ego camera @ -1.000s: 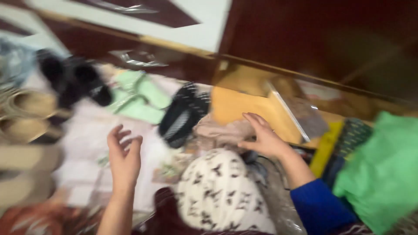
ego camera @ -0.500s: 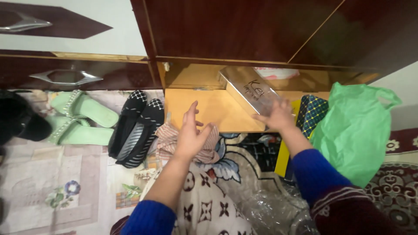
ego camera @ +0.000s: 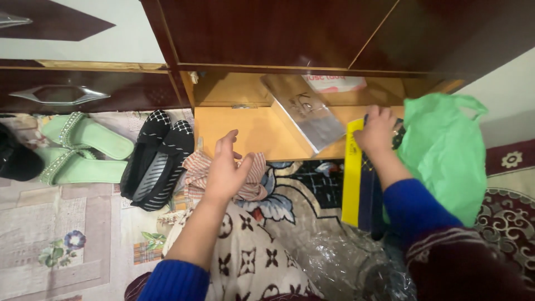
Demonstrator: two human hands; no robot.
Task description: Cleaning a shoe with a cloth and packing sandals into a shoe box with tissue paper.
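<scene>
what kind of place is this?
Probably a room in a home, on the floor before a dark wooden wardrobe with its low compartment open. Green sandals and black flats lie on a patterned rug; the right hand grips a yellow-edged pack.

The left hand [ego camera: 225, 167] hovers with spread fingers [ego camera: 227, 139] just over a striped folded cloth [ego camera: 223, 177] that lies on the patterned carpet [ego camera: 301, 189] at the near edge of an open wooden cabinet shelf [ego camera: 245, 131]. The right hand [ego camera: 376, 129] grips the far end of a flat yellow and dark blue package [ego camera: 356, 178], just beside a green plastic bag [ego camera: 446, 150]. A clear rectangular box [ego camera: 304, 111] lies tilted on the shelf between the hands. Left of the cloth stand black flat shoes [ego camera: 153, 159] and mint green sandals [ego camera: 78, 147].
</scene>
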